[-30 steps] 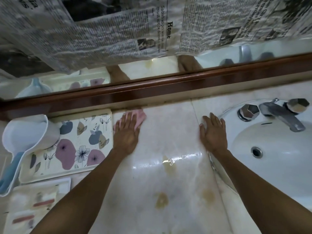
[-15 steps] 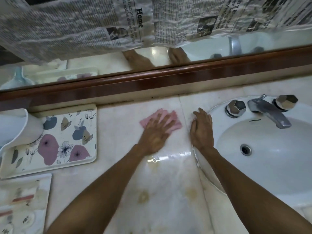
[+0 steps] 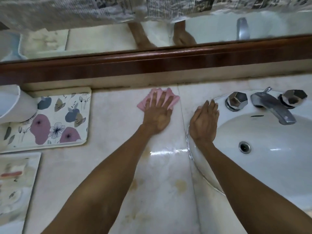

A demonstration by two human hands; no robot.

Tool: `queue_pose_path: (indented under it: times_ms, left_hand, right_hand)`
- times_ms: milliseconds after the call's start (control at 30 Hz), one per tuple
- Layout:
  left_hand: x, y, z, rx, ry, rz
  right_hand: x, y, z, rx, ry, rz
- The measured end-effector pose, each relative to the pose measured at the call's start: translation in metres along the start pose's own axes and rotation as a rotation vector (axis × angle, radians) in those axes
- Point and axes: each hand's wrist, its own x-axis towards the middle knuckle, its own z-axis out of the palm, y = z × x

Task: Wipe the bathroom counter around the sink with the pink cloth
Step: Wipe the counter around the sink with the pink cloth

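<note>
My left hand (image 3: 158, 114) lies flat with spread fingers on the pink cloth (image 3: 174, 98), pressing it onto the pale marble counter (image 3: 114, 125) close to the back wall. Pink folds show between and beyond my fingers. My right hand (image 3: 204, 122) rests flat, fingers together, on the left rim of the white sink (image 3: 263, 168), holding nothing. The two hands are a short gap apart. Yellowish stains mark the counter nearer to me, between my forearms.
A chrome faucet (image 3: 273, 107) with two faceted knobs stands at the sink's back. A flowered tray (image 3: 50, 120) sits at left, a white scoop (image 3: 13, 105) on its corner, another tray (image 3: 15, 181) below. A brown wooden mirror frame (image 3: 152, 65) runs behind.
My left hand has slid the pink cloth rightward along the back of the counter, from beside the flowered tray to near the sink. My right hand stayed on the sink rim.
</note>
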Motion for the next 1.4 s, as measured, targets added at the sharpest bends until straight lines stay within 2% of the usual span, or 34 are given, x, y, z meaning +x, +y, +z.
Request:
queue_pose_path:
  times_ms: [100, 167, 233, 300, 367, 433, 533, 600, 833, 933, 1033, 1200, 1300, 1400]
  left_hand:
    - [-0.04, 0.008, 0.011, 0.001, -0.061, 0.22]
    - [-0.057, -0.014, 0.006, -0.026, -0.113, 0.302]
    - [-0.049, -0.039, -0.007, -0.07, -0.095, 0.256]
    - [-0.028, -0.047, -0.017, -0.056, -0.072, 0.116]
    - [-0.013, -0.031, -0.018, -0.03, -0.065, -0.003]
    - [-0.015, 0.001, -0.011, -0.057, -0.074, -0.028]
    - [-0.046, 0.046, 0.008, -0.095, -0.119, 0.118]
    - [-0.072, 0.061, 0.017, -0.104, -0.159, 0.197]
    - [-0.164, 0.049, 0.028, -0.047, -0.251, 0.352]
    - [-0.161, 0.044, 0.022, -0.052, -0.282, 0.374]
    - [-0.12, 0.038, 0.007, -0.029, -0.284, 0.352]
    - [-0.069, 0.011, -0.028, 0.038, -0.297, 0.217]
    - [-0.09, -0.036, -0.046, 0.052, -0.243, 0.214]
    - [-0.137, -0.059, -0.038, -0.024, -0.183, 0.116]
  right_hand:
    - [0.0, 0.0, -0.002, 0.019, -0.012, 0.005]
    - [0.0, 0.0, -0.004, 0.035, -0.028, -0.001]
    - [-0.001, 0.002, -0.006, 0.054, -0.059, -0.024]
    - [0.0, 0.009, -0.01, 0.079, -0.108, -0.066]
    - [0.004, 0.021, -0.018, 0.135, -0.17, -0.109]
    - [0.004, 0.035, -0.025, 0.166, -0.215, -0.181]
    - [-0.002, 0.049, -0.028, 0.097, -0.227, -0.299]
    - [-0.006, 0.051, -0.027, 0.065, -0.229, -0.303]
    - [-0.032, 0.046, -0.03, 0.044, -0.222, -0.288]
    - [-0.04, 0.044, -0.028, 0.019, -0.209, -0.262]
    - [-0.046, 0.045, -0.026, 0.01, -0.203, -0.266]
    - [-0.045, 0.055, -0.027, -0.046, -0.236, -0.326]
    - [-0.047, 0.052, -0.027, -0.073, -0.236, -0.312]
    - [-0.051, 0.032, -0.029, -0.078, -0.269, -0.211]
